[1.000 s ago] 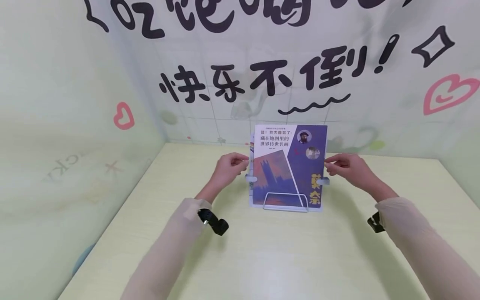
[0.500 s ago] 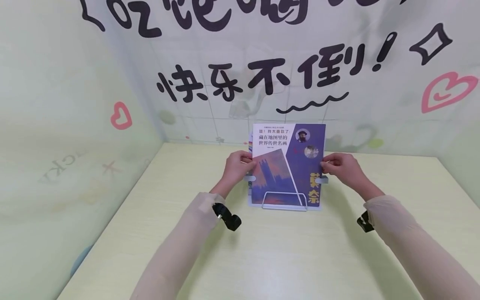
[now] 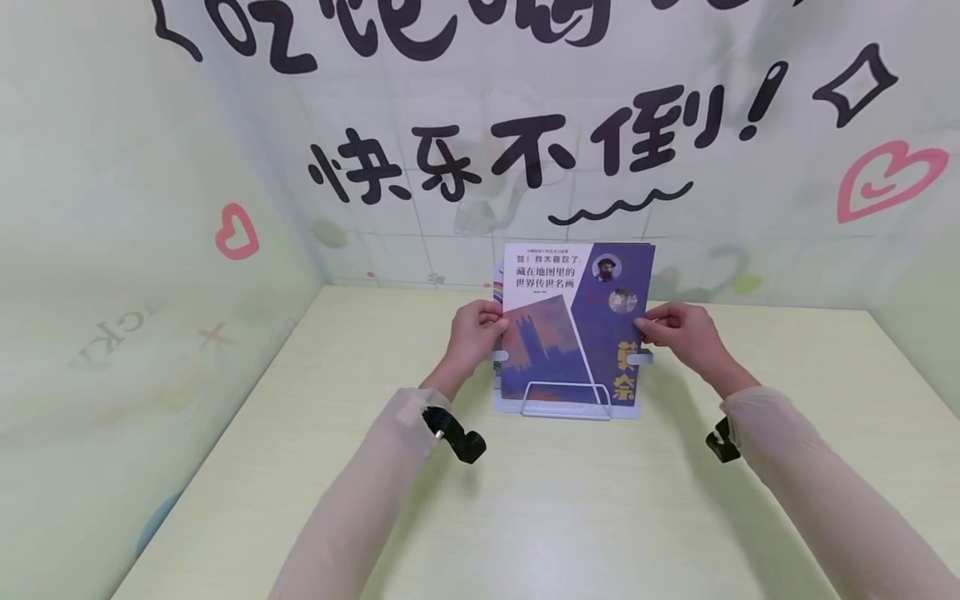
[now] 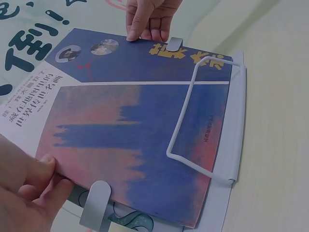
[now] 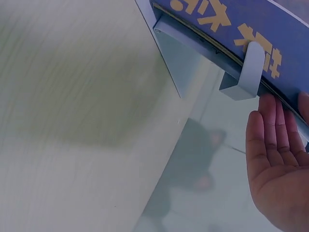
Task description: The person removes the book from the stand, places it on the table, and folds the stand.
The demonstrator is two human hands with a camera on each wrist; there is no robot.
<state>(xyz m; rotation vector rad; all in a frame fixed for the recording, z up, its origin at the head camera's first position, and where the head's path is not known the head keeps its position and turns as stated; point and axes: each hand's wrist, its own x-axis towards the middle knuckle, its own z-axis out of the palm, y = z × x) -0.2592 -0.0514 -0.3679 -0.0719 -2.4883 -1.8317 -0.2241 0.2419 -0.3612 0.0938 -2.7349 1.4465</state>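
Purple book (image 3: 551,333), in a pale stand (image 4: 235,116), left grip (image 3: 471,335) pinching one side edge, right grip (image 3: 686,335) pinching the other.

Your head view is bright and evenly lit, with a whitish glare on the pale yellow wood-grain tabletop (image 3: 562,517). Soft-edged shadows fall on it beside your long beige fabric sleeves (image 3: 360,492). The pale green printed wall on your left (image 3: 112,292) slants outward in the wide angle, its lettering faint. Your left wrist view is dimmer and cooler, the blue-and-white paper-covered book (image 4: 101,116) fairly clear. Your right wrist view is bluish-grey, a broad blurry shadow darkening the tabletop.
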